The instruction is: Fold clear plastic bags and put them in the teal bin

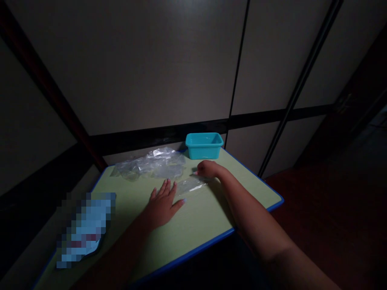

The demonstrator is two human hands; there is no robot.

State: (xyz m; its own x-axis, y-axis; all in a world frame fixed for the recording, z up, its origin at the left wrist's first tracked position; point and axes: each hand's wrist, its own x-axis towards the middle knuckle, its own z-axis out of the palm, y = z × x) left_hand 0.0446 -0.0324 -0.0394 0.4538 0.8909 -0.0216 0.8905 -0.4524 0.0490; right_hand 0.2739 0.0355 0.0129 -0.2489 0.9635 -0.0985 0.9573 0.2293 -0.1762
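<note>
A small clear plastic bag (192, 185) lies flat on the green table (193, 229) between my hands. My left hand (163, 204) rests with its fingers spread at the bag's left end. My right hand (207, 169) is closed over the bag's right part, its fingertips pressed together; what they hold is too small to make out. Beyond my right hand stands a turquoise plastic basket (204, 151) at the table's back edge. A crumpled heap of clear plastic (154, 163) lies behind my left hand.
A blurred-out light blue object (87, 227) lies at the table's left edge. The table has a blue rim. Pale cabinet panels (163, 72) with dark strips rise directly behind it. Dark reddish floor (317, 209) shows at the right.
</note>
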